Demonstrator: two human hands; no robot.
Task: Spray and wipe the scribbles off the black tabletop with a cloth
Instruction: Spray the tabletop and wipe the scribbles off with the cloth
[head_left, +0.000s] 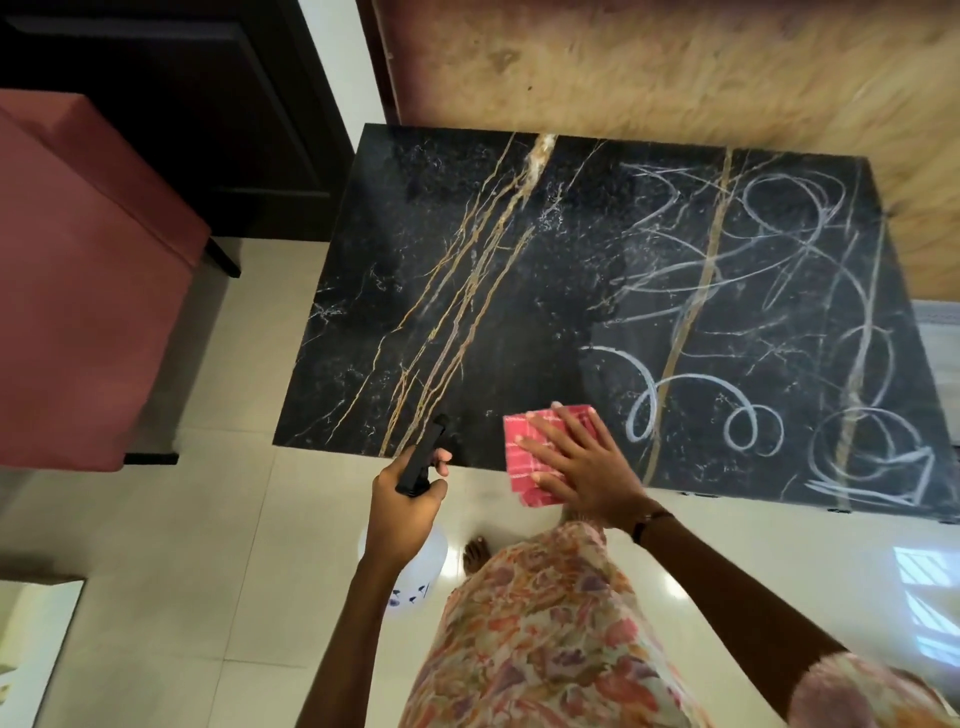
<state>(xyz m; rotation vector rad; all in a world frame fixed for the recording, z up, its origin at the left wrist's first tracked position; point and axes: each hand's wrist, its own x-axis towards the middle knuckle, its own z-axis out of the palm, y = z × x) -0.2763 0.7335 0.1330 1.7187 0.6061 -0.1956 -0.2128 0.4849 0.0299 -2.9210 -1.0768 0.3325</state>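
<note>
The black marble tabletop (467, 270) has gold veins on its left half and white chalk scribbles (769, 322) across its right half. My right hand (576, 462) lies flat, fingers spread, pressing a folded pink checked cloth (524, 457) onto the table's near edge, just left of the scribbles. My left hand (408, 504) grips a spray bottle (421, 457) by its black head, below the near edge; the nozzle points up over the table. The bottle's white body (415, 571) hangs under my hand.
A pink upholstered seat (88, 280) stands left of the table over the light tiled floor (218, 519). A tan shaggy rug or throw (649, 67) lies beyond the far edge. A dark cabinet (171, 104) is at the back left. My bare foot (475, 553) is near the table.
</note>
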